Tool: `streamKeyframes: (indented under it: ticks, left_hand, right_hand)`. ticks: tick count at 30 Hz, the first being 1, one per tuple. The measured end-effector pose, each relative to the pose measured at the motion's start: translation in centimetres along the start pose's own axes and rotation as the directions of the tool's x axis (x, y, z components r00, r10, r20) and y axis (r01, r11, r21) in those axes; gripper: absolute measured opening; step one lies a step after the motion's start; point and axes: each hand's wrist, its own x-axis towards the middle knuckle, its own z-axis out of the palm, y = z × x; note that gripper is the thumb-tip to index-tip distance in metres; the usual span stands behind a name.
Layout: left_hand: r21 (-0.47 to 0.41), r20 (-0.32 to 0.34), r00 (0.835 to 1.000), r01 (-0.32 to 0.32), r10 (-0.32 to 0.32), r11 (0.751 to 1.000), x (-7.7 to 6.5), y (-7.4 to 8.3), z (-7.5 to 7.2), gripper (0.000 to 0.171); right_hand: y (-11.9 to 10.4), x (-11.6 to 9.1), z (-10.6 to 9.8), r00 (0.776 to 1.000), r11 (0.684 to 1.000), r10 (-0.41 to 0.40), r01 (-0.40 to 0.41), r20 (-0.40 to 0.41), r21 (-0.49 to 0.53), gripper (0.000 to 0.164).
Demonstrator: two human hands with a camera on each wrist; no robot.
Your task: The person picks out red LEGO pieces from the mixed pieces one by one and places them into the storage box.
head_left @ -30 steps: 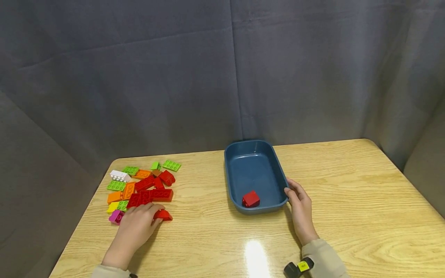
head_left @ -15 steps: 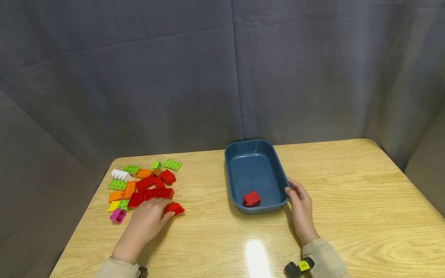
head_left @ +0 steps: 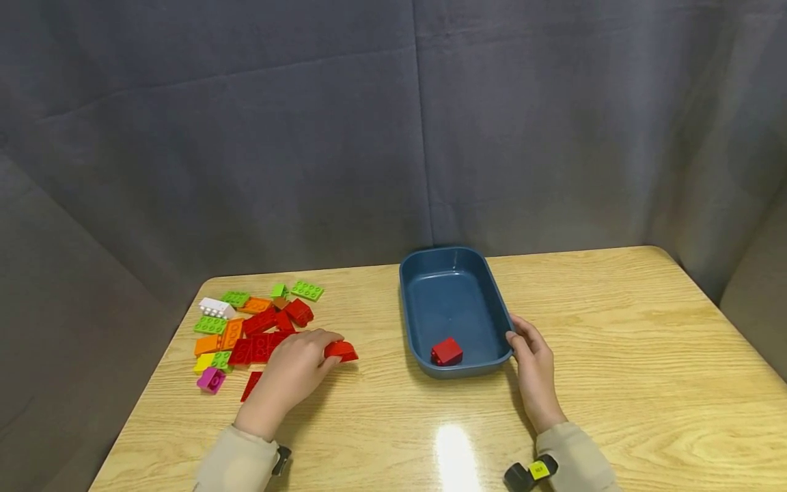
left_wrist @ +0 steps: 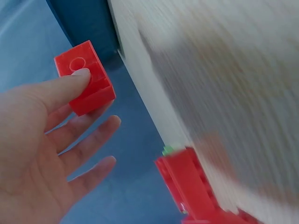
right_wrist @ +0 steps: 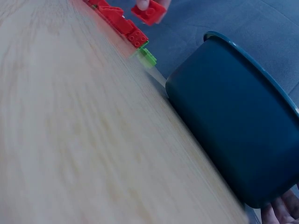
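My left hand (head_left: 296, 365) pinches a red curved toy brick (head_left: 341, 351) between thumb and fingers, above the table and between the pile and the blue bin. In the left wrist view, the thumb presses the hollow underside of this brick (left_wrist: 93, 99), while the other fingers spread out below. At the near right corner of the blue bin (head_left: 451, 301), my right hand (head_left: 533, 372) grips the wall, thumb at the rim. Fingers (right_wrist: 281, 210) show under the bin's corner in the right wrist view. One red brick (head_left: 447, 351) lies inside the bin, at its near end.
Left of the bin, several loose bricks cover the table (head_left: 381, 424): red bricks (head_left: 260, 321), orange ones (head_left: 232, 333), green plates (head_left: 307, 290), a white brick (head_left: 216, 307) and a magenta one (head_left: 211, 379). A grey curtain (head_left: 307, 150) hangs behind the table.
My left hand has lifted the red curved brick off the near side of the pile and carried it right, toward the bin. The right hand and the bin have stayed in place.
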Motion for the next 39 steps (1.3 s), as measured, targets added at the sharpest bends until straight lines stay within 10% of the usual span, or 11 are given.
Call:
streamKeyframes:
  ticks: [39]
  left_hand:
    - [-0.026, -0.057, 0.982, -0.183, 0.181, 0.983, 5.1, 5.7, -0.6, 0.030]
  right_hand:
    - [0.1, 0.1, 0.1, 1.000, 1.000, -0.013, 0.013, -0.009, -0.012, 0.039]
